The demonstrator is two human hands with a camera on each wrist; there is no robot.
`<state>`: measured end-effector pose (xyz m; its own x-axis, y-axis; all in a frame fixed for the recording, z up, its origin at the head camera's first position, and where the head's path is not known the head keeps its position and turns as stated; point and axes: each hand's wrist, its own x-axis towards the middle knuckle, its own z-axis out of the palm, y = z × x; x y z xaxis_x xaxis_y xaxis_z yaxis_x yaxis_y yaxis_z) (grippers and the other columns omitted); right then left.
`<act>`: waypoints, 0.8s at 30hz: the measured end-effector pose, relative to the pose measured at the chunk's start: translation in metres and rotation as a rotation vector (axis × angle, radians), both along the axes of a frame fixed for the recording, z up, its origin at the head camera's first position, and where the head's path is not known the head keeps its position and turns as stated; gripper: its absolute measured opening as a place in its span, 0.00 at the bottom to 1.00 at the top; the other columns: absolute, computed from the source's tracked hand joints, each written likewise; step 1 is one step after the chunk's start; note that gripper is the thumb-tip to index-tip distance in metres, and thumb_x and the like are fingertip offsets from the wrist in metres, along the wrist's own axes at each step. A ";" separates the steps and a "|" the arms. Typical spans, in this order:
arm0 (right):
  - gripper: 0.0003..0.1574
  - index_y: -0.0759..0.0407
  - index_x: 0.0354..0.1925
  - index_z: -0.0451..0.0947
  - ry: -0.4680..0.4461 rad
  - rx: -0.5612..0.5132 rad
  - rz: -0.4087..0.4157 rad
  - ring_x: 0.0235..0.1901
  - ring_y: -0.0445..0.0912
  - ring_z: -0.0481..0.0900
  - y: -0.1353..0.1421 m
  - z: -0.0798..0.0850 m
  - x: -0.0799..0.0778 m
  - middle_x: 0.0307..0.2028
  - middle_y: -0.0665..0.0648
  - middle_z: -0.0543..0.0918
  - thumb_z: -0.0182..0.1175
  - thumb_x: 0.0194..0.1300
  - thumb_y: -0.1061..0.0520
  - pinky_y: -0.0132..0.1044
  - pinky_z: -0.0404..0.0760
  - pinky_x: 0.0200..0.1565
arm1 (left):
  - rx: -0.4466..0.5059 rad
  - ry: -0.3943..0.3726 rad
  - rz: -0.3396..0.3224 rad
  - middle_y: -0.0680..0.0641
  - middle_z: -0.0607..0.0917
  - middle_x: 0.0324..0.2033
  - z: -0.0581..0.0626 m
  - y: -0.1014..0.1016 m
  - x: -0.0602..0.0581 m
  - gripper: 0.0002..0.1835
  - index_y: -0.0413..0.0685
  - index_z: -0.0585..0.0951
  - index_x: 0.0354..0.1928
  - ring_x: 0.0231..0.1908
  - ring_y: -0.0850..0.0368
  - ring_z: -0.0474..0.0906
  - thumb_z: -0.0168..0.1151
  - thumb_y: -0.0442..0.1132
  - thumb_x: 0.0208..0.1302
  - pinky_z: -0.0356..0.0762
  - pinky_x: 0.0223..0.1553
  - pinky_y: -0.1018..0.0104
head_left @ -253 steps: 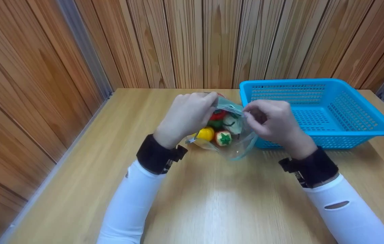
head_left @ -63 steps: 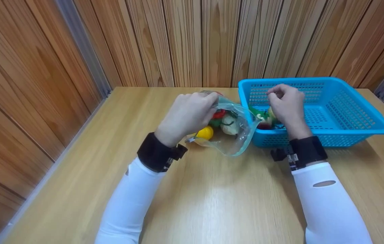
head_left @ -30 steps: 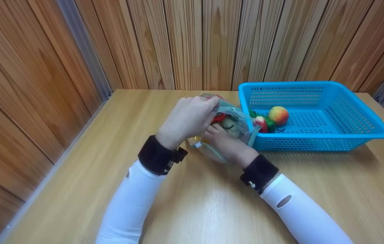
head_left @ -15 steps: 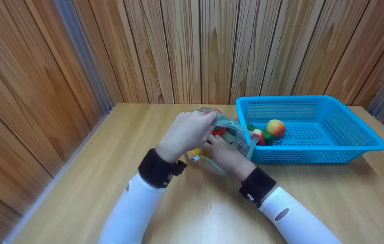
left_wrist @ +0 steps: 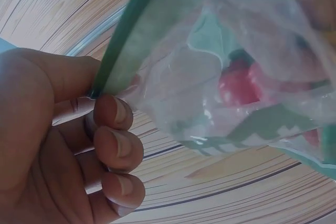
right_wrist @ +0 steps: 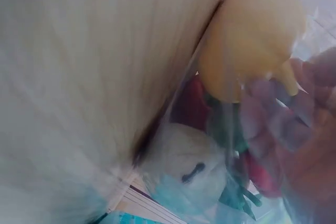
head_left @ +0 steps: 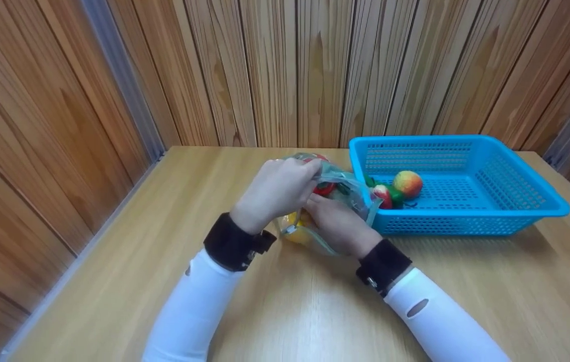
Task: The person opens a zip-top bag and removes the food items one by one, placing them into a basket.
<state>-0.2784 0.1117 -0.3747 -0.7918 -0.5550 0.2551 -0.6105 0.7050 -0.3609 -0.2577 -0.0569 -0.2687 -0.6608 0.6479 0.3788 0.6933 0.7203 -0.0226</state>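
Observation:
My left hand (head_left: pixel 281 188) pinches the upper edge of a clear zip bag (head_left: pixel 339 177) with a green seal, thumb and forefinger on the rim in the left wrist view. Through the bag mouth reaches my right hand (head_left: pixel 338 223), among vegetable- and fruit-shaped pieces. Its curled fingers lie at the narrow end of a smooth yellow fruit (right_wrist: pixel 252 35), seen hazily through the film in the right wrist view. A whitish round piece (right_wrist: pixel 184 163) with a dark stem lies near it. Red pieces (left_wrist: pixel 244 83) show through the plastic. The right fingertips are partly hidden.
A blue perforated basket (head_left: pixel 471 214) stands right of the bag, almost touching it. Inside, at its left end, lie a red-yellow peach-like fruit (head_left: pixel 408 184), a green pepper (head_left: pixel 396 195) and a red-white piece (head_left: pixel 381 196). Wooden walls rise behind and left of the table (head_left: pixel 285 311).
Several pieces have come to lie in the basket since the earliest frame. My right hand has moved from over the basket into the bag. The left hand keeps its hold on the rim.

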 end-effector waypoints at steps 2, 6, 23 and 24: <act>0.26 0.40 0.62 0.72 0.003 -0.054 0.009 0.51 0.38 0.74 -0.003 0.002 0.000 0.52 0.41 0.78 0.64 0.67 0.47 0.34 0.77 0.57 | 0.002 -0.001 0.007 0.48 0.78 0.26 0.002 -0.001 0.000 0.11 0.45 0.79 0.51 0.25 0.54 0.74 0.56 0.41 0.73 0.76 0.28 0.65; 0.23 0.47 0.55 0.79 0.068 0.000 -0.001 0.45 0.38 0.74 -0.004 0.005 0.003 0.46 0.43 0.79 0.70 0.61 0.51 0.30 0.77 0.51 | 0.005 0.006 0.000 0.48 0.77 0.26 0.003 -0.002 0.000 0.10 0.45 0.78 0.50 0.24 0.54 0.73 0.56 0.41 0.73 0.74 0.26 0.65; 0.05 0.59 0.39 0.86 0.054 0.014 0.070 0.38 0.48 0.80 0.013 0.068 0.024 0.41 0.54 0.86 0.68 0.63 0.63 0.40 0.85 0.47 | -0.013 -0.035 0.047 0.47 0.83 0.33 0.003 -0.001 0.000 0.13 0.46 0.79 0.54 0.25 0.53 0.75 0.56 0.41 0.73 0.78 0.27 0.66; 0.05 0.59 0.39 0.86 0.052 0.014 0.073 0.38 0.48 0.80 0.017 0.073 0.026 0.41 0.54 0.86 0.67 0.63 0.63 0.41 0.85 0.47 | -0.014 -0.037 0.051 0.47 0.83 0.34 0.003 -0.001 0.000 0.12 0.46 0.78 0.54 0.25 0.53 0.75 0.57 0.41 0.73 0.78 0.29 0.67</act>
<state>-0.2521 0.1284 -0.3016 -0.7352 -0.6142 0.2867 -0.6778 0.6629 -0.3181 -0.2579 -0.0582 -0.2655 -0.7063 0.6183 0.3447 0.6564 0.7544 -0.0082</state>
